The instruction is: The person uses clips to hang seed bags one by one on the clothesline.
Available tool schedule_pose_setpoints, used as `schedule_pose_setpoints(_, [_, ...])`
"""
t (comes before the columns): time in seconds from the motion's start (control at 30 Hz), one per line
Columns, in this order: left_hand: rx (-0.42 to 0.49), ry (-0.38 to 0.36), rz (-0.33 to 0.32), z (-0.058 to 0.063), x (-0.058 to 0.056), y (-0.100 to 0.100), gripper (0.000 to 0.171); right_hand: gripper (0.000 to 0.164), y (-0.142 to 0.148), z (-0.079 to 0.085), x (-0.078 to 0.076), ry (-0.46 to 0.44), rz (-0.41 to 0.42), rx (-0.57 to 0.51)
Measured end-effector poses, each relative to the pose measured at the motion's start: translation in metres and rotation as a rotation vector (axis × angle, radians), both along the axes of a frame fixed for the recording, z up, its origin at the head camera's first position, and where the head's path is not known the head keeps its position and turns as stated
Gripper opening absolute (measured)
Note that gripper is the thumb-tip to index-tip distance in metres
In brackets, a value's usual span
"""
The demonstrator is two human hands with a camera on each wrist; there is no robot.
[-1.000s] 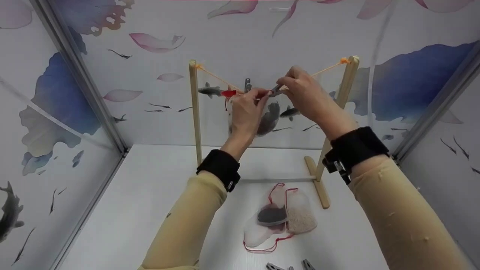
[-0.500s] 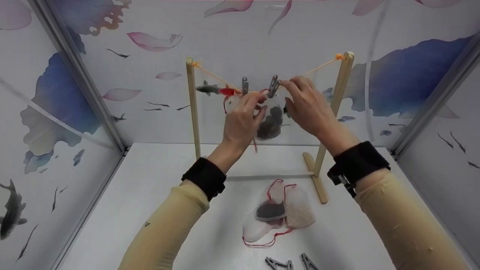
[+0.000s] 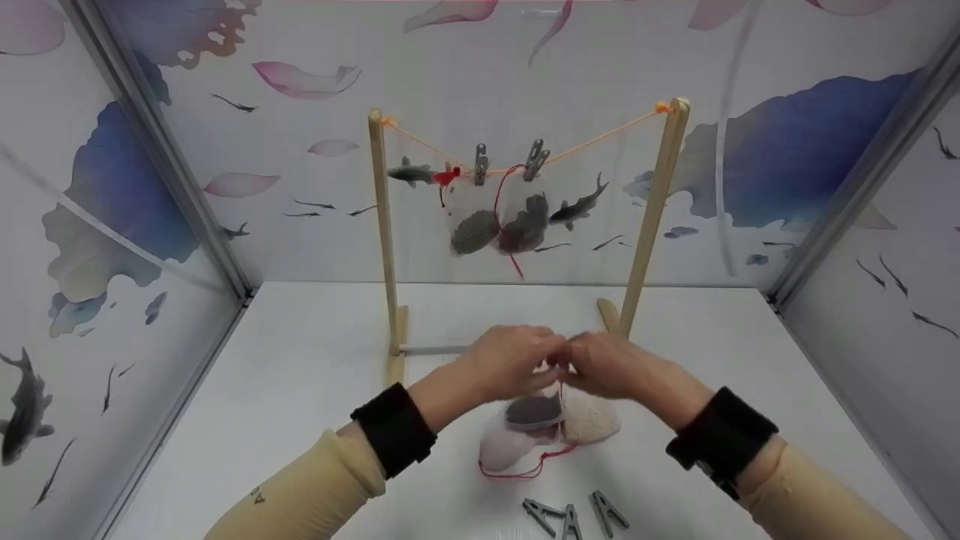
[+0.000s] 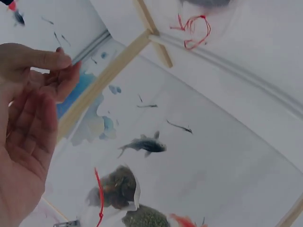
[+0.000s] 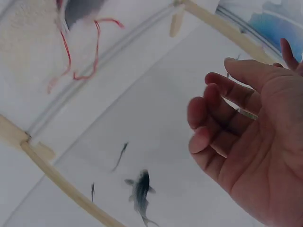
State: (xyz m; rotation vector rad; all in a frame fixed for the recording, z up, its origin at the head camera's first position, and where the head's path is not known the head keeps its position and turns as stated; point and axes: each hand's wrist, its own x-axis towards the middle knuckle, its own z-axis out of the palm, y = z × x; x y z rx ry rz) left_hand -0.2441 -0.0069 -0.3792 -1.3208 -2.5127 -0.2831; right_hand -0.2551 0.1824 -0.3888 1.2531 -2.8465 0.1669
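Note:
In the head view my left hand [image 3: 502,364] and right hand [image 3: 619,364] are close together above the pouches on the table, fingers bent loosely. I see nothing held in the right wrist view, where the right hand [image 5: 255,127] shows its palm. Beneath them lie a pouch with a dark grey filling [image 3: 534,411], a pouch of beige grains [image 3: 592,421] and a whitish pouch [image 3: 501,446], all partly overlapping. Two sheer drawstring pouches, one on the left [image 3: 474,231] and one on the right [image 3: 525,221], hang behind from grey clothespins [image 3: 535,160] on an orange cord [image 3: 600,137].
The cord is tied between two wooden posts [image 3: 654,217] joined low down by a pale rod [image 3: 435,349]. Several loose grey clothespins [image 3: 570,521] lie at the table's front. Printed wall panels [image 3: 315,225] with fish and petals enclose the white table [image 3: 300,360].
Both hands have left the cord and come down toward me, over the pouches on the table. The right hanging pouch now hangs freely by its clothespin. More of the loose clothespins shows.

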Motion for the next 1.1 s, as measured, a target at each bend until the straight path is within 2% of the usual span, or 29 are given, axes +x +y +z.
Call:
schedule_pose_setpoints(0.13, [-0.205,-0.148,-0.021,-0.037,0.025,-0.003,0.014,0.014,0.008,-0.039,0.034,-0.154,-0.016,0.09])
schedule_pose_setpoints(0.23, [-0.296,-0.222,-0.064,-0.068,0.038,-0.008,0.018,0.03,0.013,-0.067,0.057,-0.244,-0.091,0.155])
schedule_pose_setpoints(0.3, [-0.313,-0.243,-0.099,-0.09,0.044,-0.011,0.024,0.043,0.015,-0.086,0.071,-0.267,-0.147,0.18])
schedule_pose_setpoints(0.4, [-0.291,-0.264,-0.141,-0.12,0.051,-0.015,0.031,0.062,0.018,-0.112,0.09,-0.286,-0.25,0.168])
schedule_pose_setpoints(0.47, [-0.262,-0.271,-0.156,-0.138,0.055,-0.016,0.034,0.066,0.019,-0.127,0.099,-0.314,-0.301,0.132])
schedule_pose_setpoints(0.57, [-0.23,-0.297,-0.154,-0.157,0.059,-0.016,0.031,0.06,0.018,-0.14,0.105,-0.39,-0.366,0.064])
schedule_pose_setpoints(0.7, [-0.188,-0.329,-0.116,-0.171,0.058,-0.013,0.019,0.045,0.015,-0.145,0.102,-0.514,-0.449,0.032])
schedule_pose_setpoints(0.8, [-0.15,-0.364,-0.056,-0.175,0.055,-0.012,0.014,0.037,0.012,-0.146,0.097,-0.532,-0.495,0.048])
schedule_pose_setpoints(0.9, [-0.126,-0.4,0.017,-0.176,0.051,-0.013,0.014,0.033,0.011,-0.148,0.092,-0.455,-0.493,-0.003])
schedule_pose_setpoints(1.0, [-0.107,-0.424,0.082,-0.175,0.047,-0.013,0.014,0.032,0.011,-0.153,0.085,-0.354,-0.465,-0.112])
schedule_pose_setpoints(1.1, [-0.077,-0.401,0.113,-0.176,0.043,-0.013,0.014,0.032,0.012,-0.158,0.077,-0.295,-0.435,-0.203])
